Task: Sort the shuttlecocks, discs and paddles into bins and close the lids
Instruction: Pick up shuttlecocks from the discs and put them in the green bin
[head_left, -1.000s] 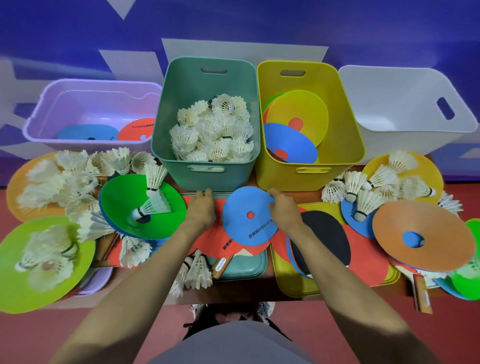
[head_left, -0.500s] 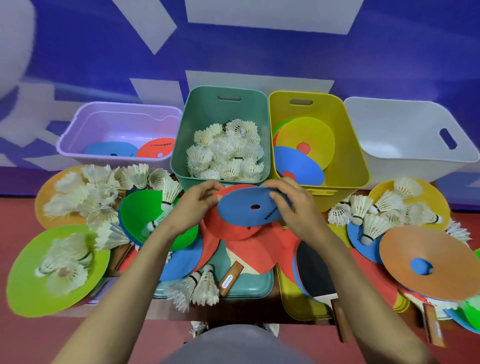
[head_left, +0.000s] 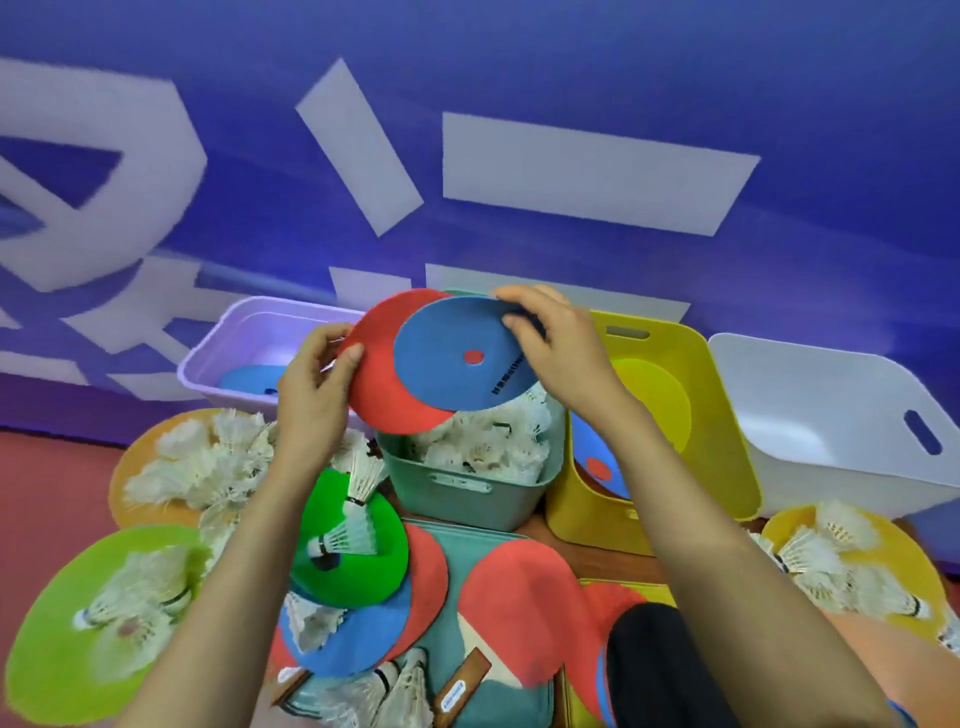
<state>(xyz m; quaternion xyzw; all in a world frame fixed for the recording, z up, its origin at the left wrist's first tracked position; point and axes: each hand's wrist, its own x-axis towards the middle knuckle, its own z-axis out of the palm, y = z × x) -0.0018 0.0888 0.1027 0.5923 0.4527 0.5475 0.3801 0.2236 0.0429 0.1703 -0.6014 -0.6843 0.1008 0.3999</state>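
Left hand (head_left: 311, 395) grips the red disc (head_left: 379, 374) by its left rim, thumb on top. Right hand (head_left: 561, 348) pinches the blue disc (head_left: 457, 358) at its far-right edge. The blue disc overlaps the red disc. Both are held in the air above the green bin (head_left: 467, 493), which holds shuttlecocks (head_left: 488, 447). The yellow bin (head_left: 727, 415) stands just to the right, with discs inside.
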